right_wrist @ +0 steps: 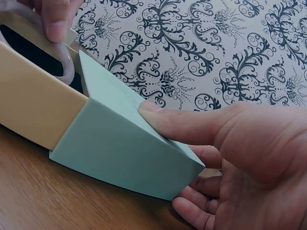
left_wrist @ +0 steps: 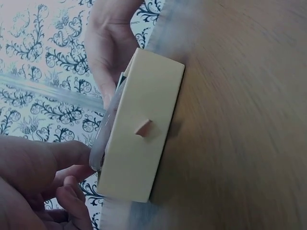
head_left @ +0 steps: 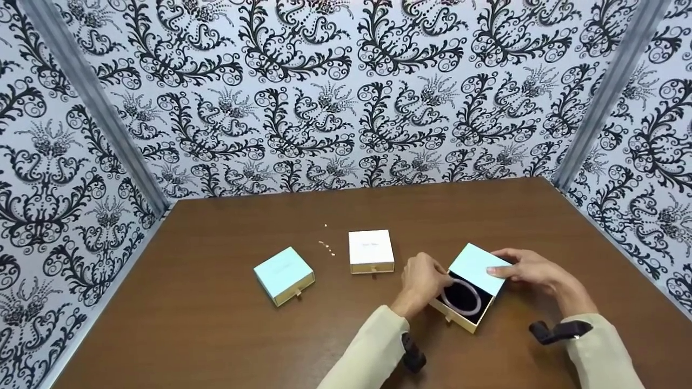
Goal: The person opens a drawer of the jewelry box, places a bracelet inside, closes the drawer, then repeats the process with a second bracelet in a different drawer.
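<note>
At the right of the table a small mint-green box sleeve (head_left: 476, 263) has its cream drawer (left_wrist: 139, 129) pulled partly out, showing a black lining. A pale lilac bangle (head_left: 469, 312) sits tilted at the drawer's opening, one side raised above the rim in the left wrist view. My left hand (head_left: 421, 281) pinches the bangle's raised side between thumb and fingers. My right hand (head_left: 532, 270) grips the sleeve's far end, thumb on top (right_wrist: 158, 117) and fingers around the end and underside.
A closed white drawer box (head_left: 370, 248) stands left of the hands, and a closed mint-green one (head_left: 284, 274) farther left. Small shiny bits (head_left: 327, 247) lie between and behind them. Patterned walls (head_left: 324, 108) enclose the table's back and sides.
</note>
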The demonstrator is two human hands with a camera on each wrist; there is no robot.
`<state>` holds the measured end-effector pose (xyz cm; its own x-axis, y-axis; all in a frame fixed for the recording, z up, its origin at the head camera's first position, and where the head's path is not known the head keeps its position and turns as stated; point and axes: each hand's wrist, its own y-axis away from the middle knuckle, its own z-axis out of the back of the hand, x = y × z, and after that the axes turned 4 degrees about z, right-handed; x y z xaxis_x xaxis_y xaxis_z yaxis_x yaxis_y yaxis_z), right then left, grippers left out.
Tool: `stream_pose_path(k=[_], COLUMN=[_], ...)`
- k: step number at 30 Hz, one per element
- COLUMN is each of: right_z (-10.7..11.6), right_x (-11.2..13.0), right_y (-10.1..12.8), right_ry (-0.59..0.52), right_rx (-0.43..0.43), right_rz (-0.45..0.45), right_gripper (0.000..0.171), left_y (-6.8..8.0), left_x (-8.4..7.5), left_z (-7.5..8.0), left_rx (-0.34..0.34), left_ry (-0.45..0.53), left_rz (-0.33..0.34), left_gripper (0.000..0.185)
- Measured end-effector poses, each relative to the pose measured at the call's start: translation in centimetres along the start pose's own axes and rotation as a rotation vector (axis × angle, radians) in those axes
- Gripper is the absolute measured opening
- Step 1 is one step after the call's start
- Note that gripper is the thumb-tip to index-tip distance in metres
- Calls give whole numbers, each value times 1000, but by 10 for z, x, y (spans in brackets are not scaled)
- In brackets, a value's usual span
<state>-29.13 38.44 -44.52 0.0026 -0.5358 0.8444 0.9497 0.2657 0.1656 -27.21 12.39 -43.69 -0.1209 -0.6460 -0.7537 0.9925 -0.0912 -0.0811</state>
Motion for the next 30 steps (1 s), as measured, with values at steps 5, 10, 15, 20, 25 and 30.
stream_pose_path(k=[5,10,15,20,25,30], right_z=[-1,-1,-1,-2,-1,-1], right_x=[1,0,-1,-1,-1,-1], right_y=[-1,-2,-2,-2,-2,-2], right_ry=[22,9,7,12,15,25], right_rx=[6,3,0,-2,-6,-9], right_rz=[13,8,-3,-9,-8,-10], right_gripper=[69,70,69,70,70,71], left_y=[-1,-3,-4,-5,-5,-4], left_x=[3,2,3,2,1,0], left_z=[-3,-6,-9,-10,-9,-9], left_rx=[-9,-13,-4,0,16,16], left_ry=[28,38,34,24,32,33], left_rz=[-13,-3,2,7,7,-15], left_gripper=[18,18,18,16,15,16])
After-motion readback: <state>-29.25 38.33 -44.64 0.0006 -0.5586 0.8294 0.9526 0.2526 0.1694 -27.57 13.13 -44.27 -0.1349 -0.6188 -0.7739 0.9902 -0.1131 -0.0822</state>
